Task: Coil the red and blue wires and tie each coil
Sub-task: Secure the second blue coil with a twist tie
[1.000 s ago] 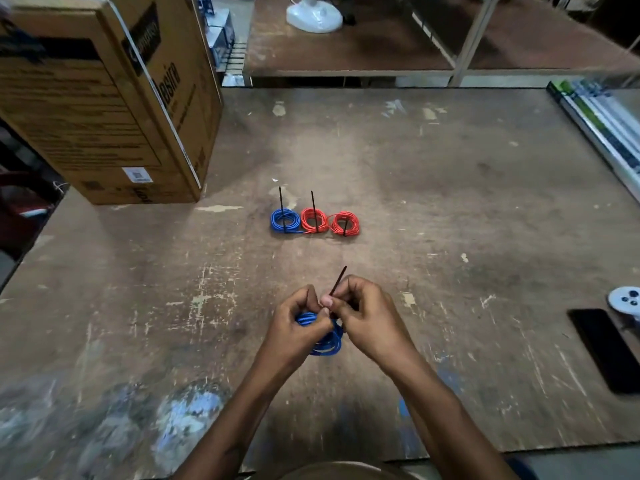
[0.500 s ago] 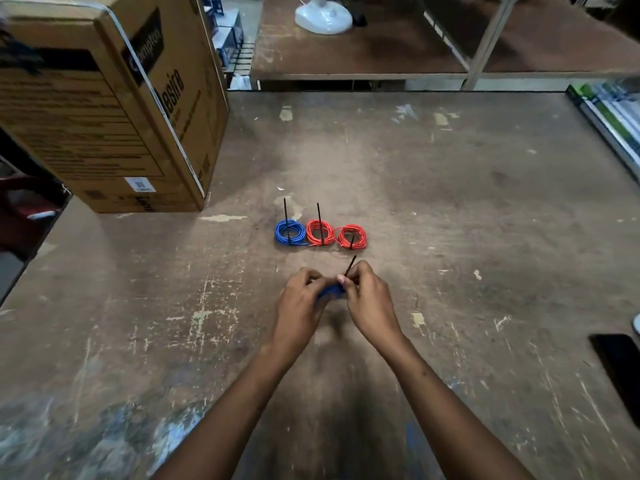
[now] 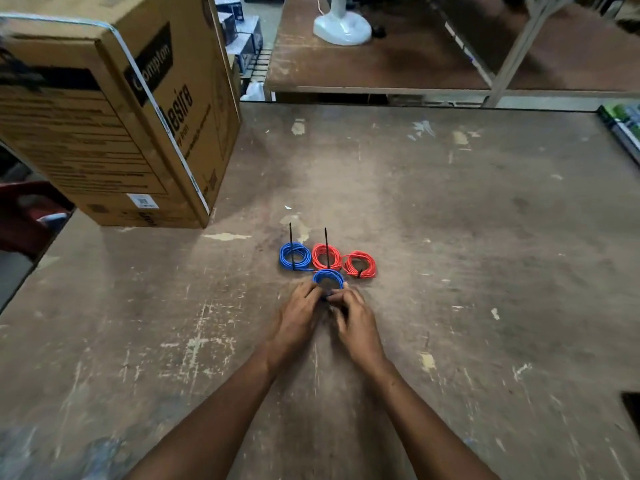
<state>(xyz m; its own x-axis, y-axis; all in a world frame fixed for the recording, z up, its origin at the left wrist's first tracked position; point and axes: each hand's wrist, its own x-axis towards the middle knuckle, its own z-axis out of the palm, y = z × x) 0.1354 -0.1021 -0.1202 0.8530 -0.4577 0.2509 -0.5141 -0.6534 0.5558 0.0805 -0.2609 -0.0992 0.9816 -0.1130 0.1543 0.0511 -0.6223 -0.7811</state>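
Both hands are meeting at the near edge of a small blue coil of insulated wire (image 3: 328, 279), which is lying on the worn brown wooden table (image 3: 467, 237). The left hand (image 3: 297, 317) is curling its fingers against the coil's near-left rim, and the right hand (image 3: 354, 320) is pinching the near rim from the right, with the fingertips of the two hands almost touching each other. Whether a tie is sitting between the fingers cannot be told, as that spot is blurred.

Just beyond this coil, three finished coils are sitting in a row. A second blue wire coil (image 3: 295, 257) is lying at the left with a thin black tie (image 3: 291, 242) sticking up from it. A red wire coil (image 3: 327, 257) is lying in the middle, touching the blue one, with its own black tie tail (image 3: 326, 245) standing upright. Another red wire coil (image 3: 359, 264) is lying at the right, touching the middle one.

A large brown cardboard box (image 3: 114, 126) is standing at the far left of the table. A white fan base (image 3: 341, 26) is resting on another table farther away.
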